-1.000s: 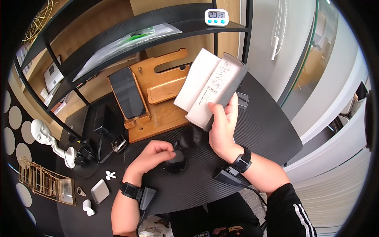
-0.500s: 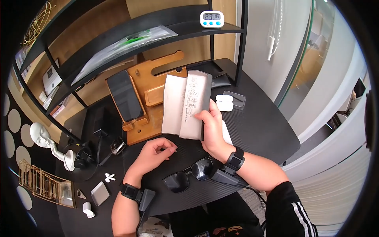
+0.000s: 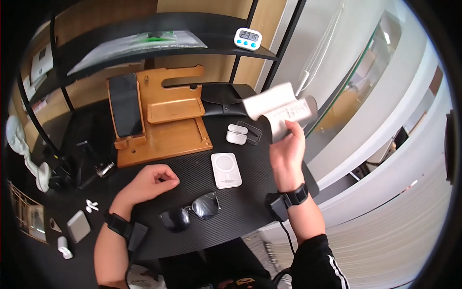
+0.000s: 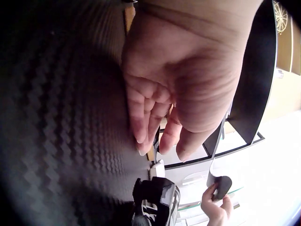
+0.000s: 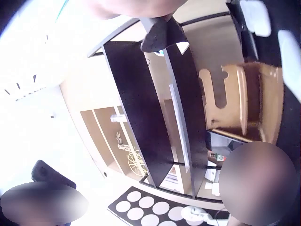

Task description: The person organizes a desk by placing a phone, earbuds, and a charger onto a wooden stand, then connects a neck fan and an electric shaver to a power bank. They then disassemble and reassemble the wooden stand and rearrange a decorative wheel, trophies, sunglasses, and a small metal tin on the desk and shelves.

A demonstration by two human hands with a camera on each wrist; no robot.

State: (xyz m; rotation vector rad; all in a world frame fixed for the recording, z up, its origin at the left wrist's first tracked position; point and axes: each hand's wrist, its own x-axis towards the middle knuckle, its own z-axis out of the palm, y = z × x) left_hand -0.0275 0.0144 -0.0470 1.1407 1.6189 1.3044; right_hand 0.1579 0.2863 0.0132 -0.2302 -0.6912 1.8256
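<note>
My right hand (image 3: 287, 156) grips an open glasses case (image 3: 276, 100) by its lower edge, raised over the table's right side. The case is dark outside, with a pale lining that bears handwriting; its dark outside (image 5: 160, 37) shows in the right wrist view. On the table lies my left hand (image 3: 149, 183), fingers loosely curled and nothing in them; its palm side shows in the left wrist view. Folded-out black sunglasses (image 3: 206, 206) lie just in front of it. Between the hands is a white magnetic power bank (image 3: 225, 177).
A wooden stand (image 3: 163, 154) holds a phone (image 3: 125, 103). Right of it are a black pouch (image 3: 219, 107), a white earbud case (image 3: 237, 135) and a small dark tray (image 3: 259, 139). A shelf with a timer (image 3: 248, 38) rises behind. Small items and a white head figure stand at left.
My right hand has carried the glasses case right and away from the stand. The left hand has come off the sunglasses and rests on the table. The head view has shifted right.
</note>
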